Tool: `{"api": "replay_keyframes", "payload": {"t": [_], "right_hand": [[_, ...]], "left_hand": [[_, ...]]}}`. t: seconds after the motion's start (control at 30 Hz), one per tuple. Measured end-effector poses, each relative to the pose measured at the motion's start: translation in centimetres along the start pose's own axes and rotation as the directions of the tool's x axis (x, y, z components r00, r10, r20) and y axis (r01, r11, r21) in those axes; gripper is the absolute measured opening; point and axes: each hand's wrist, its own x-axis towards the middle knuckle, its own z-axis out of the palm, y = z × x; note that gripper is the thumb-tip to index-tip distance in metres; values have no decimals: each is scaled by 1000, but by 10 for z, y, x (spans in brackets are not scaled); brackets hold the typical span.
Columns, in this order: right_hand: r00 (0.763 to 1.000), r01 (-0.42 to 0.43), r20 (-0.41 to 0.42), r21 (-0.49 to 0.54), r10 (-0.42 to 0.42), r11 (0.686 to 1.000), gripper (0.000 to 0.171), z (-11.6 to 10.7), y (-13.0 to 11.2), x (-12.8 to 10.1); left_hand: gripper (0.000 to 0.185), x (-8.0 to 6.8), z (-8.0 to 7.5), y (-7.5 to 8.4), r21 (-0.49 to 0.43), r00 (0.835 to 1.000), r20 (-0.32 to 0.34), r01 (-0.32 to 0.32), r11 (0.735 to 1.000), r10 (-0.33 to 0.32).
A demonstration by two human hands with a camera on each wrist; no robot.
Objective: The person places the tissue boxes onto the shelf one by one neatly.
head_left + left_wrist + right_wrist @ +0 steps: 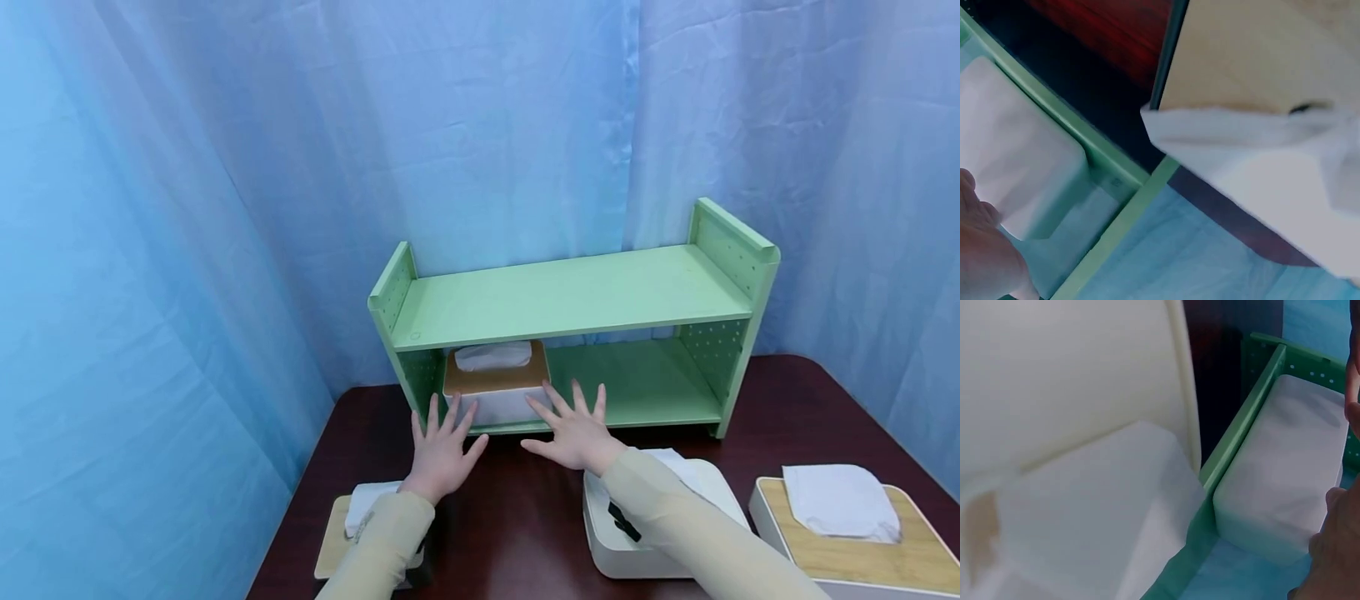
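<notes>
The left hand (437, 458) and right hand (579, 435), fingers spread wide and gripping nothing, are at the front of a white rectangular tissue box with a brown lid (497, 382), which sits inside a green two-tier shelf unit (573, 296); contact is unclear.

Shelved tissue box (498, 406) white, lid (498, 380) brown; shelf (577, 292) green, sides (715, 358) dotted; curtain (517, 142) blue.

Lt blue curtains (517, 125) at back & sides; dk brn tbl (517, 525).
</notes>
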Motion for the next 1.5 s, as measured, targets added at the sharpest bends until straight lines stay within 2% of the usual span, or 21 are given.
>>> {"api": "replay_keyframes", "payload": {"t": [0.33,0.7,0.83,1.1,1.5], "right_hand": [[998,-37,40,-25,38,999,73,-6,-4,14],[1000,-29,9,-7,29,1000,70,-5,0,20],[1000,-10,-21,19,11,1000,69,0,3,20],[993,20,-115,45,-15,999,67,2,8,18],[969,57,-244,54,-43,997,68,-4,14,-5]], "left_hand": [[59,13,-4,-8,49,1000,10,2,999,-2],[60,23,2,-10,64,1000,-3,16,998,-16],[59,23,4,-9,57,1000,-13,9,998,-8],[59,22,-4,-5,55,998,-53,-25,998,28],[60,4,-4,11,-15,994,-102,-33,999,31]]}}
